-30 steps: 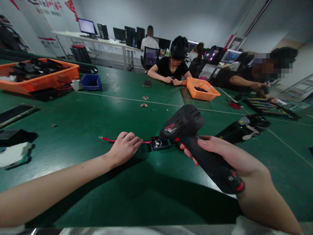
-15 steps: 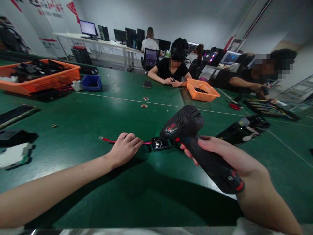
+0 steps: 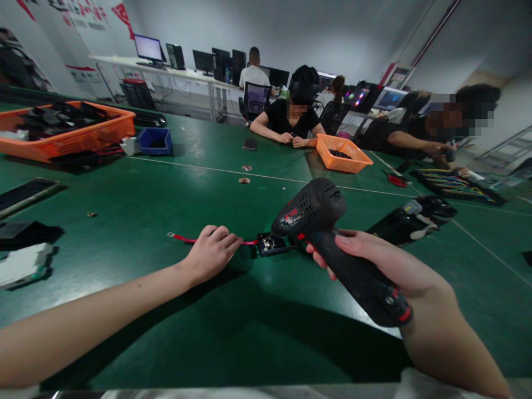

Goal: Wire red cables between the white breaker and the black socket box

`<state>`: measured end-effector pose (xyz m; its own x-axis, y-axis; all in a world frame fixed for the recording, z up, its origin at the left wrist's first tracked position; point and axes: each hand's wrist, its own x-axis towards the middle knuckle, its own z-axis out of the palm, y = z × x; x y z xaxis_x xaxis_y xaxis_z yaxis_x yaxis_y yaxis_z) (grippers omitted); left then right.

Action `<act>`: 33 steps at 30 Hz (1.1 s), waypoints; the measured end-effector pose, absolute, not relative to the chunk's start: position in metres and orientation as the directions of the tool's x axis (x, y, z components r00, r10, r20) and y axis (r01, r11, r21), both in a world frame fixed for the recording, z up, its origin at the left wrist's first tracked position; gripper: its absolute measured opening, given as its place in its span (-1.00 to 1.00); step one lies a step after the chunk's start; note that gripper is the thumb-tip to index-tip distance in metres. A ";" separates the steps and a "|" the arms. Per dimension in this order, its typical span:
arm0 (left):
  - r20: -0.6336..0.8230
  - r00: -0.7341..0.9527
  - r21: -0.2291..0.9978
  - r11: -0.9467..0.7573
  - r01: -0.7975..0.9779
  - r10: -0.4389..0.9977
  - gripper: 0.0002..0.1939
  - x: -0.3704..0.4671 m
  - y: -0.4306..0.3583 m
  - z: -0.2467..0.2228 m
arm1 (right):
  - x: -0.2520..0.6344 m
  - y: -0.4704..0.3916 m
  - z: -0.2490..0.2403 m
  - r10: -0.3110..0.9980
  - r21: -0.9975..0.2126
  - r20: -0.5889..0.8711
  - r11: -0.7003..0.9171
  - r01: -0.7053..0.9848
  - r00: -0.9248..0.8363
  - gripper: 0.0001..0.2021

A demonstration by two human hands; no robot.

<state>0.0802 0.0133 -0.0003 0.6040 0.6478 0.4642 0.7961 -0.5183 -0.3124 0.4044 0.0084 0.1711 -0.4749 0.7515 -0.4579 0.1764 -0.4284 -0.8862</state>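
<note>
My right hand is wrapped round the grip of a black and red power screwdriver. Its nose points down and left at a small black box with bare metal parts inside, lying on the green table; the bit's tip is too small to make out. Closed over a red cable, my left hand rests just left of the box. The cable runs into the box on one side and ends in a ring lug on the other.
At the left stand an orange basket of black parts and a blue bin. A black bottle-like object lies at right. Across the table, a person sits by another orange basket; a second person works at far right.
Hardly anything differs. Both hands, the power screwdriver and the box keep their places, with only a very slight shift of the whole view.
</note>
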 end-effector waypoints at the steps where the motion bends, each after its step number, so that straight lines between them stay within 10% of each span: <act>1: 0.462 0.605 -0.315 -0.518 0.796 0.648 -0.80 0.080 0.013 0.000 | 0.404 0.008 0.171 0.752 -0.885 -0.460 -0.428 0.181 -0.472 -0.59; 33: 0.427 0.605 -0.322 -0.512 0.797 0.672 -0.76 0.080 0.011 0.002 | 0.408 0.005 0.184 0.887 -0.951 -0.290 -0.225 0.213 -0.360 -0.54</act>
